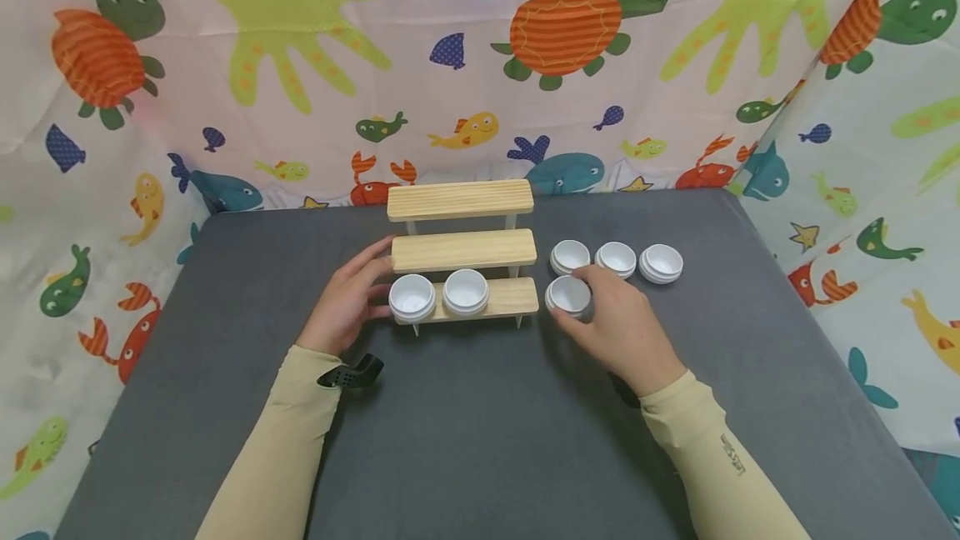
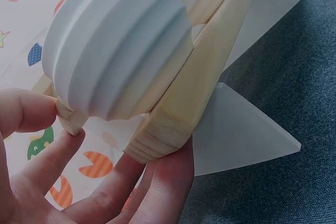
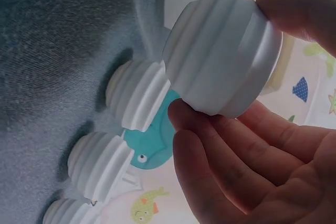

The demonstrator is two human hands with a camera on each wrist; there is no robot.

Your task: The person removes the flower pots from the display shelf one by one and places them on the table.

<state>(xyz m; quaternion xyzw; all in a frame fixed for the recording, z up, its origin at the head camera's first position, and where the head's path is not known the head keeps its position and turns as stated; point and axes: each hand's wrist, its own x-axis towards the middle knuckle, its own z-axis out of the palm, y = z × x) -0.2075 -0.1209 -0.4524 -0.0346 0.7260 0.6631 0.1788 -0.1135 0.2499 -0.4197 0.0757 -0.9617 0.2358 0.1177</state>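
A three-step wooden stand [image 1: 465,250] with pale supports sits in front of me. My left hand [image 1: 341,302] holds its left end, thumb and fingers at the ends of the middle and bottom boards. Two small white ribbed pots stand on the bottom board [image 1: 513,297], one at the left end [image 1: 412,297], the other near the middle [image 1: 466,292]. Just right of the stand, my right hand [image 1: 626,327] grips another white ribbed pot [image 3: 220,56] between thumb and fingertips, its opening facing up. In the right wrist view it appears raised off the grey cloth.
Behind my right hand, three more white pots stand in a row on the grey table [image 1: 465,440]: left [image 1: 569,255], middle [image 1: 617,257] and right [image 1: 661,263]. A curtain [image 1: 300,140] printed with sea animals hangs along the back and sides.
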